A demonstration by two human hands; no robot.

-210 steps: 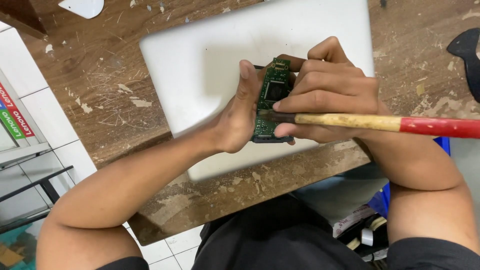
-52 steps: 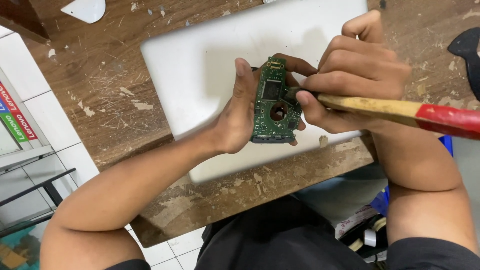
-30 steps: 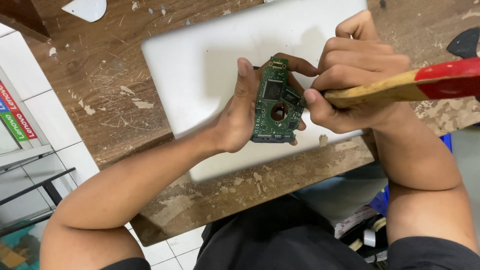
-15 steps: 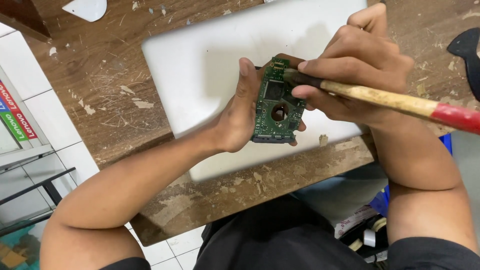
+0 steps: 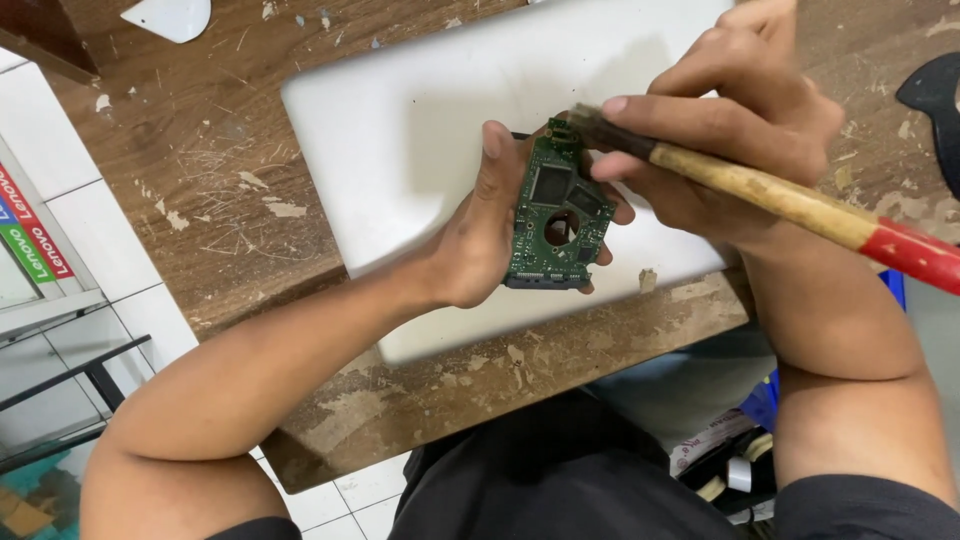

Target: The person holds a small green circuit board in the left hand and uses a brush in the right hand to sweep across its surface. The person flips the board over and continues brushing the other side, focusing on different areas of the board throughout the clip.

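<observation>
My left hand (image 5: 478,232) holds a green circuit board (image 5: 553,210) upright by its edges, above a white laptop lid (image 5: 420,120). The board shows black chips and a round hole in its middle. My right hand (image 5: 735,125) grips a brush (image 5: 760,190) with a worn wooden handle and a red end. The brush's dark bristle tip rests against the board's top edge.
The laptop lies on a scratched, paint-flecked wooden table (image 5: 200,180). A white scrap (image 5: 168,16) sits at the far left corner, a black object (image 5: 935,100) at the right edge. White floor tiles (image 5: 90,220) and a shelf lie left; a blue crate (image 5: 770,400) sits below the table.
The brush has swept back and forth over the board, its handle swinging up and then down again. The tip is now at the board's top edge. My left hand has kept the board still.
</observation>
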